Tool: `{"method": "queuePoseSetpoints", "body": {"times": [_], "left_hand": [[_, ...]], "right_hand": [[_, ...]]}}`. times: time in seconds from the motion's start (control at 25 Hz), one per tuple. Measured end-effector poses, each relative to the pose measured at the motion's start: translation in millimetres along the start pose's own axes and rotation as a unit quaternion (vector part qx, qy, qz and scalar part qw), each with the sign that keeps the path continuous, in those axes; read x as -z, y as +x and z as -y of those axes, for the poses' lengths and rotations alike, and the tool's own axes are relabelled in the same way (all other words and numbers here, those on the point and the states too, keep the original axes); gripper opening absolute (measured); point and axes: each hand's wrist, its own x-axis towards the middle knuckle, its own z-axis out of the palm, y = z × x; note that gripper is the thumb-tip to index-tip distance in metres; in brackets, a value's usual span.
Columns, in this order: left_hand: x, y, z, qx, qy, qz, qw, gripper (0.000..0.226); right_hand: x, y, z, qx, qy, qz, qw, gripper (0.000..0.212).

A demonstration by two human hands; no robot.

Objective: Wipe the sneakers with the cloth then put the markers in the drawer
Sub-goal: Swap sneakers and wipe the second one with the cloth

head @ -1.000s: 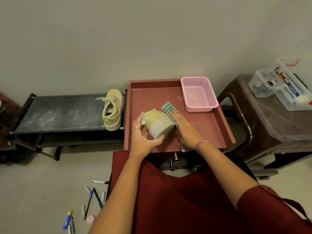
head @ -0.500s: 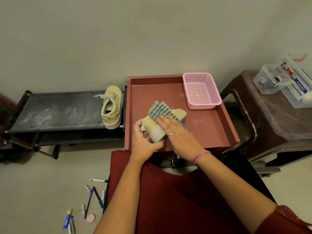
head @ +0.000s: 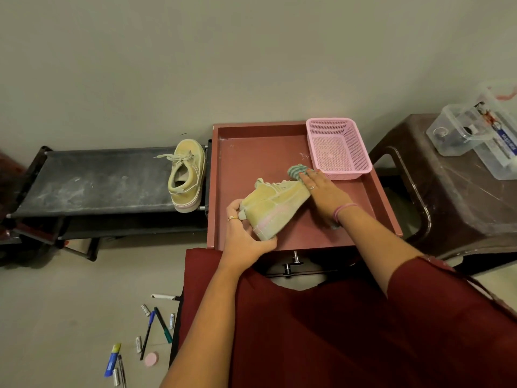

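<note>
We see the left hand (head: 246, 236) curled round the heel of a suede-like yellow sneaker (head: 272, 205), tilted on the red tray (head: 279, 144). The right hand (head: 324, 193), fingers flat, presses the striped green cloth (head: 297, 170) at the toe, just beside the pink mesh basket (head: 338, 148). The second sneaker (head: 186, 176) sits on the dusty rack edge (head: 98, 180). Markers (head: 148, 333) lie scattered on the floor.

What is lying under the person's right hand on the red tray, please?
A green checked cloth pokes out past the right hand, beside the sneaker on the red tray. The hand covers the rest of the cloth.
</note>
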Motion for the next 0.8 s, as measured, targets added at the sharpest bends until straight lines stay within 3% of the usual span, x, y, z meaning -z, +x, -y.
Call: {"method": "queuePoseSetpoints", "body": {"times": [0.2, 0.44, 0.56, 0.68, 0.8], "left_hand": [[0, -2, 2, -0.016, 0.048, 0.024, 0.998, 0.087], [-2, -3, 4, -0.019, 0.074, 0.035, 0.996, 0.09], [-2, -3, 1, -0.022, 0.045, 0.016, 0.999, 0.089], [-1, -3, -1, -0.026, 0.023, 0.005, 0.999, 0.087], [-2, -3, 0, -0.022, 0.013, -0.008, 1.0, 0.086]], "right_hand": [[11, 25, 2, -0.053, -0.038, 0.063, 0.996, 0.057], [37, -16, 86, -0.027, 0.212, 0.025, 0.976, 0.046], [30, -68, 130, 0.023, 0.244, -0.043, 0.969, 0.065], [21, -99, 138, 0.106, 0.176, -0.088, 0.975, 0.08], [20, -87, 104, 0.162, 0.157, -0.04, 0.973, 0.089]]}}
